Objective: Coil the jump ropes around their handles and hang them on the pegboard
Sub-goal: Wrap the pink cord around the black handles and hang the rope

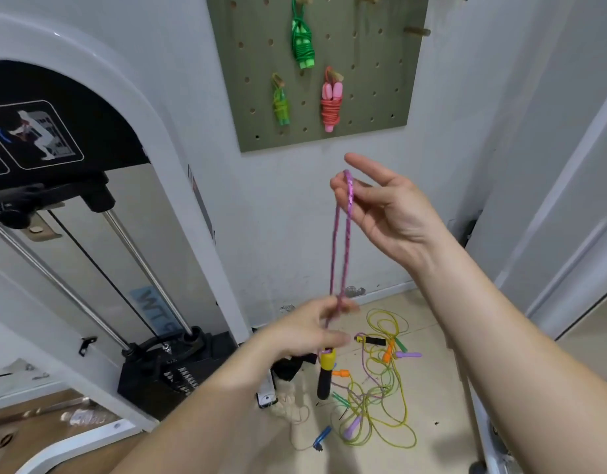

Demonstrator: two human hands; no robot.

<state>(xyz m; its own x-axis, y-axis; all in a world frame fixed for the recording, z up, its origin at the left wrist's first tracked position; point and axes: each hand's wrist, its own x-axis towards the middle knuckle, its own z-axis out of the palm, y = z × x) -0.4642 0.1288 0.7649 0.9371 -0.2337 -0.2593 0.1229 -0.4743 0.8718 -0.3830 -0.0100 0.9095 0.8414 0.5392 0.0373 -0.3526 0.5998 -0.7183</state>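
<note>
Pegboard (pixel 370 97) carries three coiled ropes (pixel 331 104); a tangle (pixel 384 398) lies on the floor (pixel 435 371). Purple rope (pixel 341 241) is stretched doubled, likely to ready wrapping: right hand (pixel 384 206) pinches its fold, left hand (pixel 309 331) grips both strands above the hanging handle (pixel 323 381).

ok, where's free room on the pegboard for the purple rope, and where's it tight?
Free for the purple rope: the right side of the pegboard, between the pink rope and the board edge, below the empty peg. Also the strip left of the green rope, but no peg shows there. Crowded: the middle, where those two and the lime rope hang close.
</note>
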